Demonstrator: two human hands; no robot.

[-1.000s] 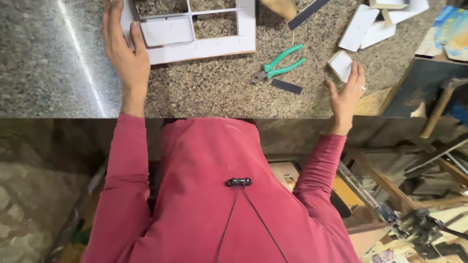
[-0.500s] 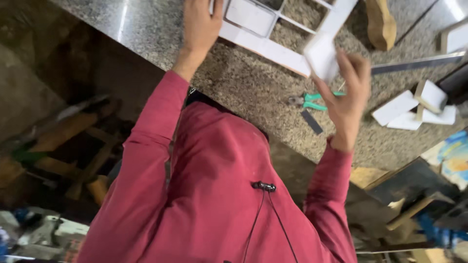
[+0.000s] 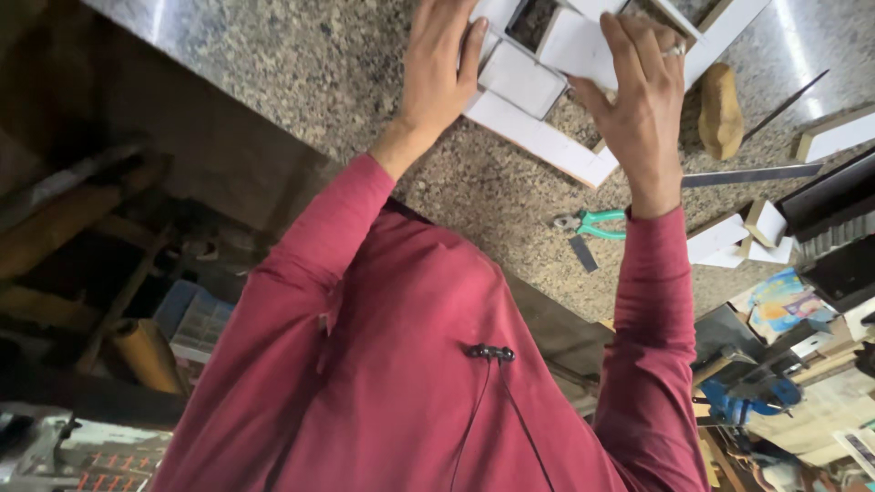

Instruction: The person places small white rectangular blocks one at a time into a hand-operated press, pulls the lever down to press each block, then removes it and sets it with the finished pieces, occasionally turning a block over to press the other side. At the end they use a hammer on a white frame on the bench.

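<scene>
Both hands [image 3: 547,82] on white frame [image 3: 538,141], long axis diagonal.

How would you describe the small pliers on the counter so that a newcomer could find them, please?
On the speckled granite counter, look just beside the right hand's wrist, below the white framed panel. There lie the green-handled pliers, the only brightly coloured tool among white blocks and a grey metal ruler.

Frame [image 3: 547,141] on counter [image 3: 301,73]; pliers [image 3: 592,223] near, below frame.
</scene>
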